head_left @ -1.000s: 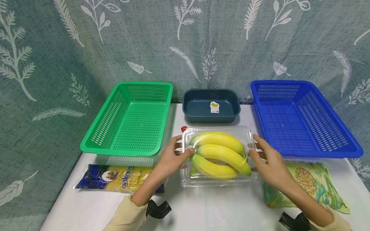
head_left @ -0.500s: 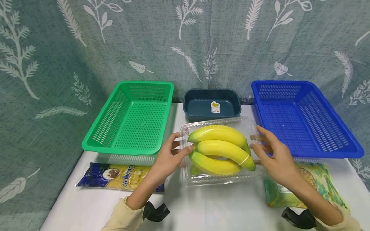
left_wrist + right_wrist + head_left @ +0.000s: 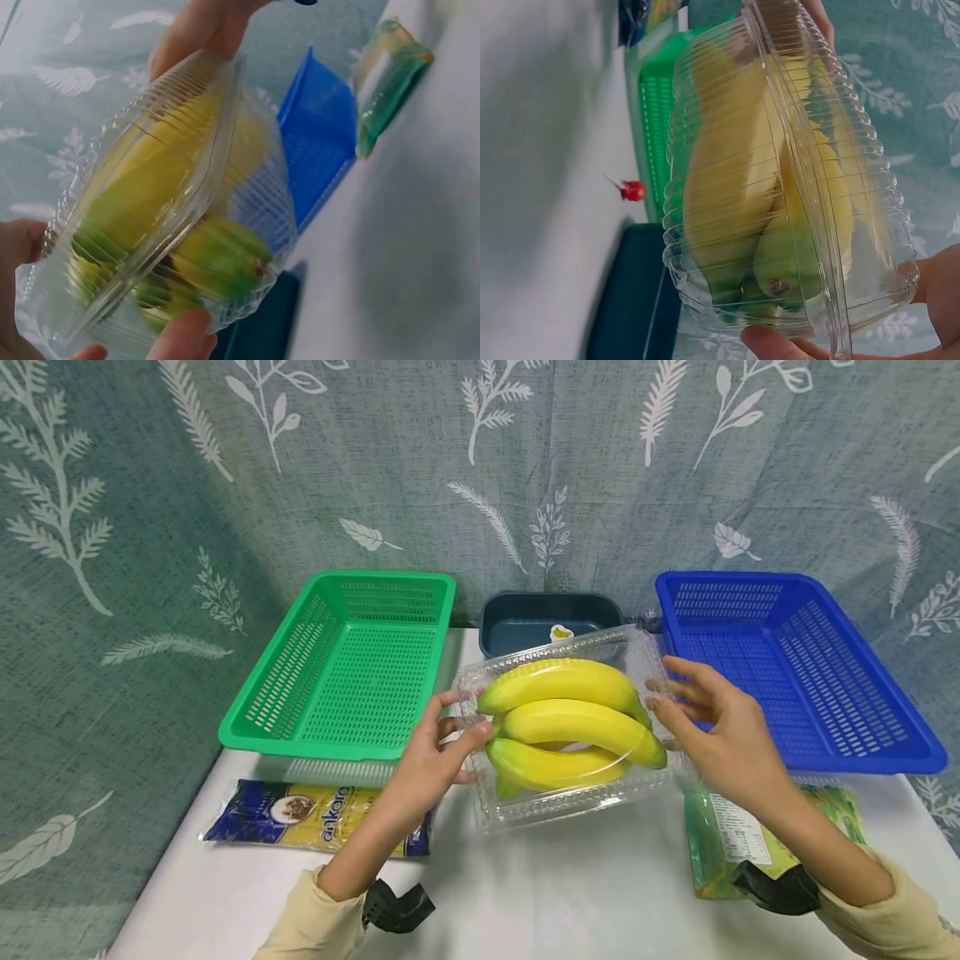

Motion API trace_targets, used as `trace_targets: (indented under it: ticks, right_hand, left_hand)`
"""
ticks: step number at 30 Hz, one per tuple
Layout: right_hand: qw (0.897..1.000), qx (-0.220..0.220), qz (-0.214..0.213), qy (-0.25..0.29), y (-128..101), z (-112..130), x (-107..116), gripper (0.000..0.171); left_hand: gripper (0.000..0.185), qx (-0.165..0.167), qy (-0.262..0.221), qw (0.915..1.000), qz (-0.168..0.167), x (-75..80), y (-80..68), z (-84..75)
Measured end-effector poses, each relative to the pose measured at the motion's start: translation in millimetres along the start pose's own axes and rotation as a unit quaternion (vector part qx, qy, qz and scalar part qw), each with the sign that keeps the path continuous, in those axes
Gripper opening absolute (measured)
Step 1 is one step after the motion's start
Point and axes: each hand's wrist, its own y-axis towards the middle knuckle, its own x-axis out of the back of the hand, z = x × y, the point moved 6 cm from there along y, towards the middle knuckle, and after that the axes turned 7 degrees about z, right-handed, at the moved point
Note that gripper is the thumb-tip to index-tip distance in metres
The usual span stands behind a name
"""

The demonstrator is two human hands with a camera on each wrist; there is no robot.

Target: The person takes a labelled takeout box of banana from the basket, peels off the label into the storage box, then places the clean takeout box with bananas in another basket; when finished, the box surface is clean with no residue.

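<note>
Both hands hold a clear plastic clamshell container (image 3: 570, 802) above the table. Inside it lie several yellow bananas (image 3: 577, 722) with green tips, also seen through the ridged side walls in both wrist views. My left hand (image 3: 431, 764) grips the container's left end, thumb on the near face and fingers around the far side. At the other end, my right hand (image 3: 723, 735) grips it the same way. The container is tilted, its right end higher than its left. Behind it stands a dark teal tray (image 3: 498, 618) with a banana sticker (image 3: 561, 633), partly covered by the container.
A green basket (image 3: 367, 685) stands at the left and a blue basket (image 3: 757, 685) at the right. An ankara pasta pack (image 3: 300, 814) lies front left. Under the right forearm is a green bag (image 3: 742, 835). A red lollipop (image 3: 632, 190) lies near the teal tray.
Both hands have raised the banana container off the table and moved it toward the teal tray. Its right end has swung upward, and it now covers part of the tray.
</note>
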Motion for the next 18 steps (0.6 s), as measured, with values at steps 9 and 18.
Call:
trace_targets:
  ticks: [9,18]
  right_hand:
    - [1.000,-0.001,0.002,0.009,17.1,9.2,4.1,0.051]
    - [1.000,-0.003,0.013,-0.012,40.5,18.2,0.8,0.050]
  left_hand:
    - [0.063,-0.007,0.004,1.0000,-0.006,5.2,-1.8,-7.1]
    - [0.061,-0.034,-0.015,0.9992,-0.009,16.0,-3.1,-13.4]
